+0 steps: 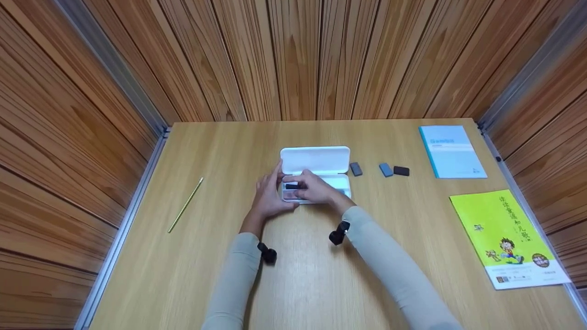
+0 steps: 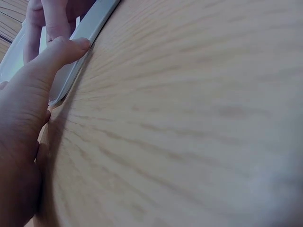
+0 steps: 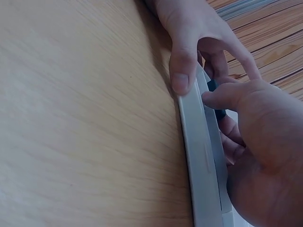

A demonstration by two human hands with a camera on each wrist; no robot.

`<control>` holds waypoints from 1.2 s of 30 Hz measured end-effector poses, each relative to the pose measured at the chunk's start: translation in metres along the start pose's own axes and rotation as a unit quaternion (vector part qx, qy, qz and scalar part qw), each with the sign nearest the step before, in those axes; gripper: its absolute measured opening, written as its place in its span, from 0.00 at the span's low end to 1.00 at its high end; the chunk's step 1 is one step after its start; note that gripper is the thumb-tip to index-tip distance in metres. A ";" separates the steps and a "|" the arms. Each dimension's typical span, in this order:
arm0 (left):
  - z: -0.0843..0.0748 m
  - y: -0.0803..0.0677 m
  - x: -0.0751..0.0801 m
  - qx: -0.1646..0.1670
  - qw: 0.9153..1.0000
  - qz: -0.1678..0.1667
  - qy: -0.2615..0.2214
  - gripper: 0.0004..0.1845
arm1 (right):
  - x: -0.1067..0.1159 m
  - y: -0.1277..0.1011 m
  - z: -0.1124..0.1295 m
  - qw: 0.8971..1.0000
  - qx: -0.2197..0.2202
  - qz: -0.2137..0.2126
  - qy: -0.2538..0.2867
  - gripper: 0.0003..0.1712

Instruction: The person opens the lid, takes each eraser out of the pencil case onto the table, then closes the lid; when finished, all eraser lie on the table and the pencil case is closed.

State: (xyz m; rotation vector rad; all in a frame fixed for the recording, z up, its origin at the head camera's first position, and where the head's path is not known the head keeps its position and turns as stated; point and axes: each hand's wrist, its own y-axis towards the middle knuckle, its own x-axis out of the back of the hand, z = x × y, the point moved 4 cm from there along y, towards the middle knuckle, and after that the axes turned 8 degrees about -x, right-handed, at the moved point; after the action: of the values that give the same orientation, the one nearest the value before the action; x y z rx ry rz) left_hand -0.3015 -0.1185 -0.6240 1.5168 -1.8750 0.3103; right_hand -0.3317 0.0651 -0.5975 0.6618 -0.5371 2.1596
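Observation:
A white pencil case (image 1: 316, 159) lies on the table with its lid tipped back. My left hand (image 1: 269, 196) grips the case's left end, its thumb (image 2: 71, 49) on the front edge and its fingers along the side. Inside the tray, my right hand (image 1: 317, 188) pinches a black eraser (image 1: 291, 186) between thumb and fingers, near the left end. In the right wrist view part of that dark block (image 3: 218, 112) shows behind the right thumb (image 3: 222, 98). The right hand hides much of the tray.
Right of the case lie a grey eraser (image 1: 356, 168), a blue eraser (image 1: 386, 169) and another black eraser (image 1: 401, 171). A gold pencil-like stick (image 1: 185, 205) is at left. A light blue booklet (image 1: 454, 153) and a yellow-green book (image 1: 497, 229) lie at right.

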 end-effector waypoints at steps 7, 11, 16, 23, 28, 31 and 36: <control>0.002 0.000 -0.003 0.015 1.000 0.004 0.004 0.74 | -0.001 0.005 -0.016 1.000 0.008 -0.009 0.003 0.23; 0.002 0.001 -0.003 0.020 1.000 0.004 0.002 0.75 | 0.004 0.001 -0.016 0.998 -0.033 -0.027 0.053 0.23; -0.001 0.001 -0.002 0.020 1.000 0.002 0.002 0.74 | 0.011 -0.007 -0.004 0.994 -0.065 -0.046 0.076 0.22; 0.000 0.001 -0.002 0.022 1.000 0.002 0.006 0.74 | 0.012 -0.006 -0.003 0.994 -0.052 -0.060 0.076 0.22; 0.001 0.000 -0.002 0.028 1.000 0.006 0.002 0.75 | 0.018 -0.009 -0.004 0.992 -0.026 -0.086 0.084 0.20; 0.000 0.000 -0.001 0.025 1.000 0.005 0.000 0.76 | 0.024 -0.014 -0.002 0.991 -0.026 -0.097 0.092 0.21; -0.001 0.000 0.000 0.011 1.000 0.002 0.002 0.76 | 0.033 -0.021 -0.003 0.989 -0.030 -0.103 0.102 0.23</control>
State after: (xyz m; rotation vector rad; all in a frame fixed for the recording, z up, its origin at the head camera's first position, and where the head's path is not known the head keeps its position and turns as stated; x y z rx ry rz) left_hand -0.3014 -0.1181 -0.6232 1.5263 -1.8785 0.3364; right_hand -0.3335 0.0980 -0.5767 0.4360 -0.4043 1.9791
